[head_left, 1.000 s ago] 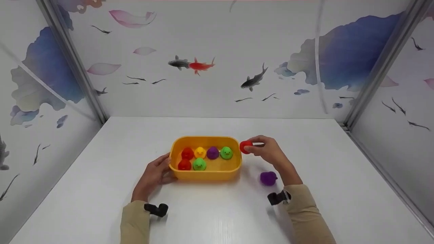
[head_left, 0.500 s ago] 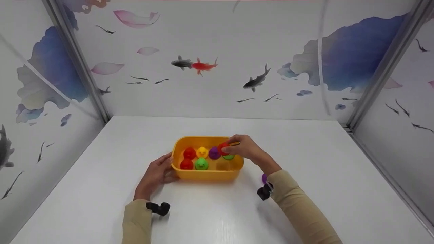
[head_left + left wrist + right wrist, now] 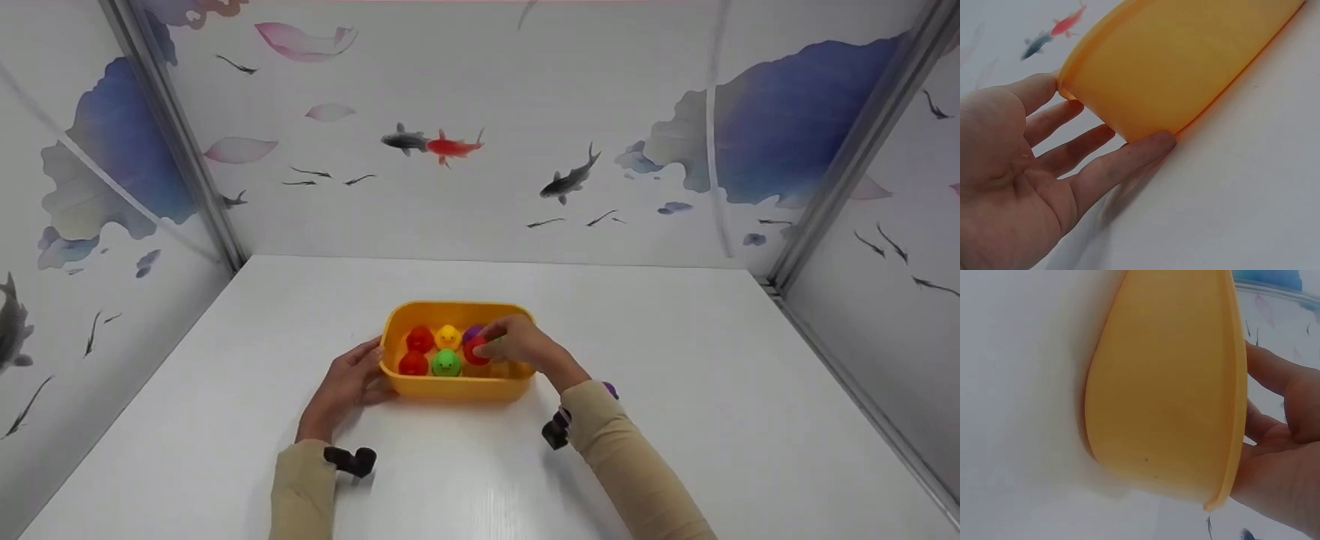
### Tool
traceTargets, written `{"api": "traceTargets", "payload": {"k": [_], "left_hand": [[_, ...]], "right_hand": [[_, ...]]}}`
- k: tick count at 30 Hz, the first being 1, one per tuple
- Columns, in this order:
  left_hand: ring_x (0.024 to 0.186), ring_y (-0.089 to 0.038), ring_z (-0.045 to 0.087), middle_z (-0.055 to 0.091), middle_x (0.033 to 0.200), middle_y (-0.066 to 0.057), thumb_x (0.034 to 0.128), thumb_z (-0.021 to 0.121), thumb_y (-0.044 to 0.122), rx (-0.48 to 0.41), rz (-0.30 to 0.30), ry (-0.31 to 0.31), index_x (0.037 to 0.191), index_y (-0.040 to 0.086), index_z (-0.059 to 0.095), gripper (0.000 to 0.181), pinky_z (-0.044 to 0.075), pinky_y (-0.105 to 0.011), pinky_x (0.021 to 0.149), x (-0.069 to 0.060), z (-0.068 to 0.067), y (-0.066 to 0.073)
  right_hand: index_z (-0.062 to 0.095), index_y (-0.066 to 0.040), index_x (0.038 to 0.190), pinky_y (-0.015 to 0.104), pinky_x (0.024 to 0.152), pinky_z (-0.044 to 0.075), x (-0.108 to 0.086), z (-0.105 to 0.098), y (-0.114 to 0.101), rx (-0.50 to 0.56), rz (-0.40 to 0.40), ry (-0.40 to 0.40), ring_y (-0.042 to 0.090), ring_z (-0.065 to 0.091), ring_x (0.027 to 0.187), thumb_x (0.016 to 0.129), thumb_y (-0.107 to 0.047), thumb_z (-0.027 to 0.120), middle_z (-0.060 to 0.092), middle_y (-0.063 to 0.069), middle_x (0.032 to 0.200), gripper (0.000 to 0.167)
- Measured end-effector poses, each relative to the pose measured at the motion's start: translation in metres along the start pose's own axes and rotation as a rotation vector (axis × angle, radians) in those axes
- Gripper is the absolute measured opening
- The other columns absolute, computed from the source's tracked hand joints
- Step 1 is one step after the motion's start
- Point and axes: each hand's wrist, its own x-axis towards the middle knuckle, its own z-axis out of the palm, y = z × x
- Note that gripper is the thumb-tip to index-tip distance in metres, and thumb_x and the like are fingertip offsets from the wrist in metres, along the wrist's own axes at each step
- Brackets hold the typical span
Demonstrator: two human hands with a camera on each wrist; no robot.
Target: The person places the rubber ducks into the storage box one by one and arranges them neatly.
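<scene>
An orange-yellow plastic basket [image 3: 457, 389] stands on the white table with small toy ducks in it. My left hand [image 3: 346, 390] touches its left end; in the left wrist view the fingers [image 3: 1123, 163] lie nearly straight against the wall and rim. My right hand [image 3: 521, 346] reaches over the right end and pinches a red toy duck [image 3: 476, 351] low inside the basket. Two other red ducks, a yellow duck [image 3: 448, 337], a green duck [image 3: 446, 364] and a partly covered purple duck [image 3: 472, 334] show. In the right wrist view the basket wall [image 3: 1162, 382] hides the fingertips.
A second purple duck [image 3: 611, 389] lies on the table to the right, mostly hidden behind the right sleeve [image 3: 626, 450]. White walls [image 3: 480, 217] printed with fish and petals enclose the table [image 3: 442, 480] at the back and sides.
My right hand has carried the red duck leftward from beyond the basket's right rim, over it and down inside. The left hand keeps its place at the left end.
</scene>
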Motion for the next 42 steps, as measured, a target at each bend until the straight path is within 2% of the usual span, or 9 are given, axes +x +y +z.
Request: {"api": "traceTargets", "payload": {"k": [10, 15, 19, 23, 26, 29, 36, 42], "left_hand": [[0.121, -0.026, 0.065, 0.052, 0.151, -0.009, 0.1038, 0.051, 0.04, -0.024, 0.002, -0.006, 0.151, 0.027, 0.046, 0.049, 0.061, -0.038, 0.091, -0.001, -0.002, -0.001], [0.123, -0.027, 0.064, 0.051, 0.152, -0.009, 0.1036, 0.052, 0.04, -0.029, 0.006, 0.001, 0.151, 0.026, 0.045, 0.05, 0.061, -0.039, 0.091, 0.0, -0.003, -0.002], [0.125, -0.028, 0.063, 0.052, 0.151, -0.009, 0.104, 0.051, 0.04, -0.022, 0.007, 0.005, 0.151, 0.026, 0.045, 0.05, 0.061, -0.039, 0.09, -0.001, -0.003, -0.003], [0.125, -0.028, 0.063, 0.053, 0.15, -0.01, 0.1035, 0.052, 0.04, -0.03, 0.012, 0.005, 0.151, 0.025, 0.046, 0.05, 0.061, -0.039, 0.09, 0.0, -0.003, -0.003], [0.125, -0.027, 0.063, 0.053, 0.15, -0.009, 0.1025, 0.053, 0.042, -0.026, 0.007, 0.005, 0.151, 0.026, 0.046, 0.051, 0.061, -0.038, 0.091, 0.001, -0.003, -0.002], [0.125, -0.027, 0.063, 0.053, 0.15, -0.008, 0.1023, 0.053, 0.043, -0.017, 0.006, 0.007, 0.151, 0.027, 0.046, 0.052, 0.06, -0.038, 0.091, 0.0, -0.002, -0.003], [0.126, -0.027, 0.062, 0.052, 0.151, -0.008, 0.1034, 0.052, 0.042, 0.001, -0.006, 0.014, 0.152, 0.026, 0.045, 0.051, 0.06, -0.036, 0.092, -0.002, -0.002, -0.003], [0.126, -0.027, 0.062, 0.051, 0.152, -0.006, 0.1035, 0.052, 0.042, -0.007, 0.006, -0.002, 0.152, 0.027, 0.044, 0.051, 0.06, -0.037, 0.092, 0.0, -0.002, -0.002]], "right_hand": [[0.074, -0.011, 0.105, 0.029, 0.082, 0.06, 0.004, 0.015, -0.002, -0.071, 0.067, -0.006, 0.024, 0.062, 0.09, 0.088, -0.014, 0.076, 0.07, 0.005, 0.101, 0.018], [0.074, -0.008, 0.104, 0.024, 0.072, 0.058, 0.005, 0.018, -0.002, -0.092, 0.04, -0.001, 0.019, 0.059, 0.079, 0.087, -0.012, 0.077, 0.069, 0.006, 0.099, 0.017], [0.074, -0.005, 0.103, 0.022, 0.07, 0.057, 0.005, 0.021, 0.0, -0.096, 0.008, -0.003, 0.017, 0.059, 0.078, 0.086, -0.011, 0.078, 0.069, 0.007, 0.098, 0.018], [0.073, -0.007, 0.107, 0.024, 0.075, 0.058, 0.004, 0.019, -0.002, -0.096, 0.014, 0.006, 0.019, 0.059, 0.087, 0.085, -0.011, 0.079, 0.069, 0.007, 0.104, 0.023], [0.073, -0.008, 0.113, 0.031, 0.088, 0.059, -0.001, 0.013, -0.004, -0.106, -0.01, 0.018, 0.022, 0.06, 0.098, 0.085, -0.014, 0.08, 0.07, 0.007, 0.111, 0.029], [0.072, -0.008, 0.117, 0.036, 0.097, 0.057, -0.009, 0.004, -0.002, -0.106, -0.077, 0.036, 0.023, 0.061, 0.104, 0.086, -0.016, 0.079, 0.07, 0.008, 0.116, 0.034], [0.072, -0.013, 0.117, 0.036, 0.099, 0.058, -0.043, -0.027, 0.007, -0.037, -0.182, 0.02, 0.024, 0.064, 0.115, 0.087, -0.018, 0.078, 0.069, 0.007, 0.121, 0.031], [0.07, -0.013, 0.118, 0.037, 0.098, 0.058, -0.07, -0.062, 0.021, -0.037, -0.286, 0.026, 0.027, 0.064, 0.12, 0.09, -0.022, 0.076, 0.068, 0.007, 0.124, 0.03]]}}
